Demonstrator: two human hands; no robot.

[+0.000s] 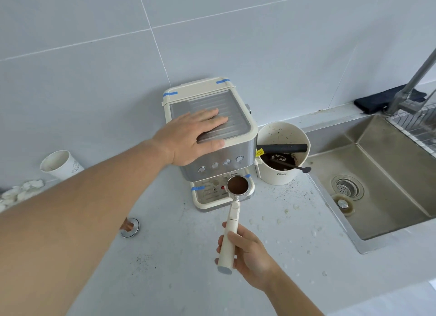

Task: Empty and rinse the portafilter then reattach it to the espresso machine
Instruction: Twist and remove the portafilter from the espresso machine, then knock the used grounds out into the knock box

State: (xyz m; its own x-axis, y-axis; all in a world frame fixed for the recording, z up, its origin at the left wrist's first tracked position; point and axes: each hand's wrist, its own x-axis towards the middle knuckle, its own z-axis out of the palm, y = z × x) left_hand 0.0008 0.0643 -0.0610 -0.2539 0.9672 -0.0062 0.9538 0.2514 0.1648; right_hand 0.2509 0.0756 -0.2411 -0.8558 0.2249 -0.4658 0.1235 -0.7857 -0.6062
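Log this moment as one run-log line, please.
left hand: flat on espresso machine | right hand: holds portafilter, grounds inside | emptying pending

Head camera looks steeply down onto the countertop (pixel 179 256).

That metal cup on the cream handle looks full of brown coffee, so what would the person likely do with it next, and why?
Probably swing the cream-handled metal portafilter rightward over the cream knock bin with the black bar and tap it out. Its basket still holds brown grounds, the right hand has a grip on the handle, and the bin stands just beside the cream and steel espresso machine, which the left hand steadies.
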